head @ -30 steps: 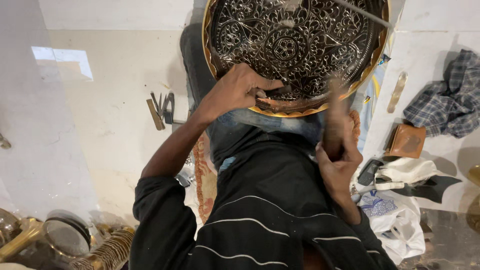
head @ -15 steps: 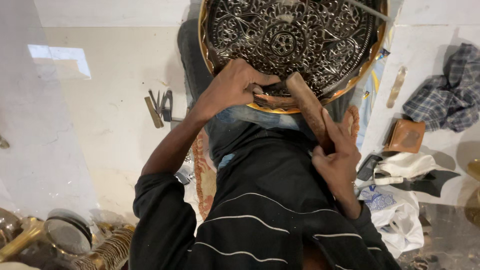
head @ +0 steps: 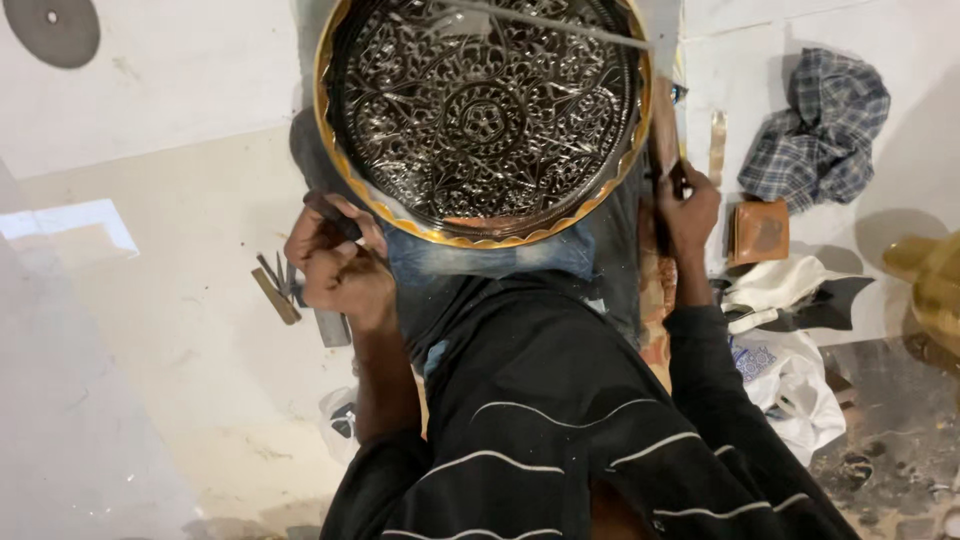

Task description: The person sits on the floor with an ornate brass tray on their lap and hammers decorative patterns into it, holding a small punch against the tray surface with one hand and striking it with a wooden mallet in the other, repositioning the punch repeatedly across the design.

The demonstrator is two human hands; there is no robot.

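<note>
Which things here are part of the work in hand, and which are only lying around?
In use:
- engraved round tray on the lap
- small dark tool in the left hand
- wooden tool gripped by the right hand

Lying about:
- checked cloth
- brown wallet
- loose tools on the floor
- white bag

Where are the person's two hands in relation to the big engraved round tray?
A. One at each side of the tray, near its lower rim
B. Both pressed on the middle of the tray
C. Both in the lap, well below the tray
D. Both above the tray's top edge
A: the left hand, gripping a small dark tool, sits by the lower left rim of the engraved tray, and the right hand is at its right side, gripping a dark handle.
</note>
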